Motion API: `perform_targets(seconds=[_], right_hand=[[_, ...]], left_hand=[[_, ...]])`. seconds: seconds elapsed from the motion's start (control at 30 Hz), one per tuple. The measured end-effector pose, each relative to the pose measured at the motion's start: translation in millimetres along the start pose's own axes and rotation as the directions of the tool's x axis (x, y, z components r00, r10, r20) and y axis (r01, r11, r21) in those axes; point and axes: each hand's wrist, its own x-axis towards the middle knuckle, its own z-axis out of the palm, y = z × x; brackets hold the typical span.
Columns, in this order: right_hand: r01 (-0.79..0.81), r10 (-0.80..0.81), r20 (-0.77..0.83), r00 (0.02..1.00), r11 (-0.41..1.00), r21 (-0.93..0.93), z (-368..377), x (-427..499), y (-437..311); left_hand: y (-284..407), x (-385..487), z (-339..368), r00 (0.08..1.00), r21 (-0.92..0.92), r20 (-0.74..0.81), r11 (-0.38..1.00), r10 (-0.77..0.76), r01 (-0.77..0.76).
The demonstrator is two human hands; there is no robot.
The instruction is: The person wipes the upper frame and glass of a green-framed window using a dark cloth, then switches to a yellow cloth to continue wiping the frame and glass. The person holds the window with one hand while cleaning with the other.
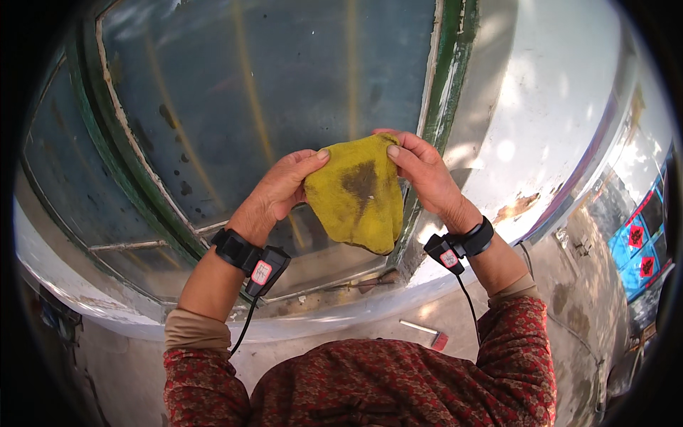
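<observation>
A yellow cloth (357, 197), folded and with a dark stain at its middle, hangs between my two hands. My left hand (283, 184) pinches its upper left corner, thumb on top. At the upper right corner my right hand (427, 165) grips the cloth between thumb and fingers. Behind the cloth is a window pane (299, 80) with dark spots and yellowish vertical bars seen through it. The pane sits in a green frame (453, 69) with peeling paint. Whether the cloth touches the glass, I cannot tell.
A white wall (555, 96) stands right of the window. Below runs a worn window sill (331, 299). On the concrete floor lies a brush with a pale handle and red head (438, 340). A blue door or panel (635, 245) is at the far right. Cables hang from both wrist straps.
</observation>
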Motion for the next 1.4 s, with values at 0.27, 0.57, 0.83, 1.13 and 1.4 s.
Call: perform_targets(seconds=[0.27,0.57,0.83,1.13,1.4], right_hand=[[-0.032,0.082,-0.153,0.985,0.952,0.303,21,4,-12],[0.424,-0.539,-0.05,0.841,0.714,-0.558,3,59,-58],[0.379,-0.858,0.448,0.251,-0.339,-0.861,-18,157,-181],[0.245,-0.851,0.45,0.27,-0.391,-0.887,-6,214,-195],[0.19,-0.849,0.426,0.313,-0.383,-0.904,-1,211,-207]], left_hand=[[-9,-14,26,0.954,0.079,0.091,0.953,0.284,-0.291],[59,-24,41,0.921,-0.302,-0.16,0.87,0.355,-0.388],[270,-46,-14,-0.151,0.748,-0.072,-0.047,0.986,-0.662],[340,-31,-53,0.296,0.898,0.13,-0.239,0.946,0.369],[358,-50,-80,0.379,0.882,0.094,-0.253,0.921,0.397]])
